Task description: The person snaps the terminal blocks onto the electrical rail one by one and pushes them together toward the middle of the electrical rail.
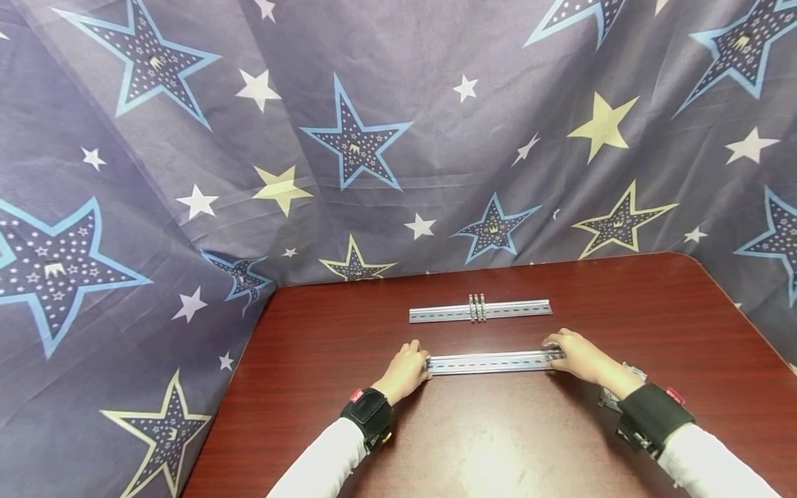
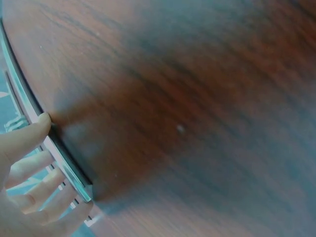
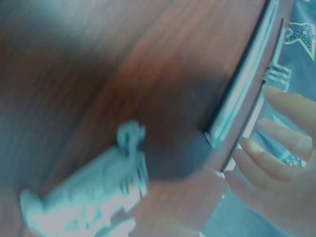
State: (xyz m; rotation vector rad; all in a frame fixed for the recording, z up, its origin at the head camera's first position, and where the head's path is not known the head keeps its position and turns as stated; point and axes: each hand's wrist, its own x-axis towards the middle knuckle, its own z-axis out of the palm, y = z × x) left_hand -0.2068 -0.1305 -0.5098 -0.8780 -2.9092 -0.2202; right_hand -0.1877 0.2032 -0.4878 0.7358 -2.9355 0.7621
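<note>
Two slotted metal DIN rails lie across the table. The nearer rail [image 1: 488,362] has my left hand [image 1: 406,372] at its left end. In the left wrist view, the thumb [image 2: 42,123] presses its near edge while the other fingers reach round the far side. Over its right end is my right hand [image 1: 575,353]. The right wrist view shows those fingers [image 3: 276,133] loosely spread beside the rail [image 3: 242,84], none curled round it. Behind lies the farther rail [image 1: 517,309], carrying three upright clip-like pieces [image 1: 477,308] near its middle.
A pale grey, blurred device [image 3: 94,190] lies on the table by the right wrist, partly hidden under the forearm in the head view. The reddish-brown table [image 1: 324,332] meets a star-patterned cloth [image 1: 429,159] at its back and left edges.
</note>
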